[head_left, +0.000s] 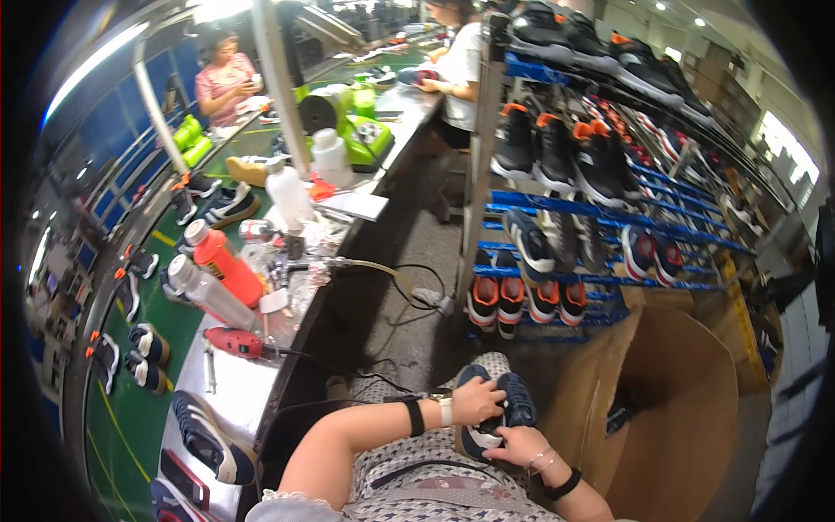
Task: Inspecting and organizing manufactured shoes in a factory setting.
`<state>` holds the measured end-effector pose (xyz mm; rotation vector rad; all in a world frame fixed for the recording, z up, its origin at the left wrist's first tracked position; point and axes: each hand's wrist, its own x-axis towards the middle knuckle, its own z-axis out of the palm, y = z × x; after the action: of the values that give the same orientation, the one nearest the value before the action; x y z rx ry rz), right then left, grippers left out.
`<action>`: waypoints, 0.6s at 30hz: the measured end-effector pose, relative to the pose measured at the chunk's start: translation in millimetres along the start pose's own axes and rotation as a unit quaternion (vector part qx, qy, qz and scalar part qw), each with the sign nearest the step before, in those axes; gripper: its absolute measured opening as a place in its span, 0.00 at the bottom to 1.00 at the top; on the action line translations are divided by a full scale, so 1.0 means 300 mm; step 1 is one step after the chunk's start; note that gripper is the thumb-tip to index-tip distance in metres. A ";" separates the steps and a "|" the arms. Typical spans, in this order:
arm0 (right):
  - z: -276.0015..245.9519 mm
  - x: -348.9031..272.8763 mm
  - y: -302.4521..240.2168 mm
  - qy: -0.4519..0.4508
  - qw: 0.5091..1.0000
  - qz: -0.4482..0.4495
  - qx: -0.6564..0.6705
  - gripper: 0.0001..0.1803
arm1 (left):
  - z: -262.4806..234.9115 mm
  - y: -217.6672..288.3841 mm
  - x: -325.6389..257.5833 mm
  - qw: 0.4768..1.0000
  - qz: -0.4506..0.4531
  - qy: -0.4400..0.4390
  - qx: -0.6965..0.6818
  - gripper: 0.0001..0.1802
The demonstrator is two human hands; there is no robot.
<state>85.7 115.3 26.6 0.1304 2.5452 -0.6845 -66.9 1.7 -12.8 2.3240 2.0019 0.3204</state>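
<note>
Sneaker (496, 409), dark blue with white sole, rests on the lap just left of the open cardboard box (687, 418). Left hand (477, 402) clasps its upper; right hand (519, 446) cups the heel. Better to keep both grips firm, sole braced against the thigh while turning it.

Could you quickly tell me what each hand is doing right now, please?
Left hand: closed over the top of the dark blue shoe.
Right hand: gripping the same shoe's lower end.
</note>
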 end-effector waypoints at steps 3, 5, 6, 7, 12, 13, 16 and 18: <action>0.004 -0.013 -0.004 0.003 1.000 -0.007 0.030 0.28 | -0.026 -0.008 -0.021 0.998 0.024 -0.020 -0.053 0.14; 0.008 -0.017 -0.007 0.003 1.000 -0.002 0.022 0.28 | -0.034 -0.010 -0.047 0.987 -0.039 0.001 -0.158 0.16; 0.010 -0.018 -0.009 0.001 1.000 0.007 0.019 0.28 | -0.028 0.008 -0.052 0.974 -0.110 0.034 -0.196 0.17; 0.012 -0.021 -0.012 0.005 1.000 0.013 0.019 0.27 | -0.020 0.032 -0.058 0.954 -0.185 0.073 -0.226 0.17; 0.001 -0.014 -0.037 0.023 0.999 0.019 0.029 0.27 | 0.036 0.064 -0.032 0.966 -0.248 0.031 -0.069 0.13; -0.003 -0.011 -0.039 0.020 0.999 0.020 0.023 0.27 | 0.049 0.059 -0.021 0.966 -0.252 0.018 -0.058 0.12; -0.003 -0.013 -0.039 0.047 0.999 0.004 0.012 0.23 | 0.086 0.031 -0.014 0.961 -0.225 0.118 -0.106 0.08; 0.007 -0.016 -0.037 0.085 0.996 0.002 0.016 0.23 | 0.111 0.019 -0.017 0.960 -0.241 0.034 -0.135 0.16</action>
<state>88.4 104.9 32.3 0.2121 2.6959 -0.7423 -55.6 -1.2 -44.7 1.6233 2.2984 0.5962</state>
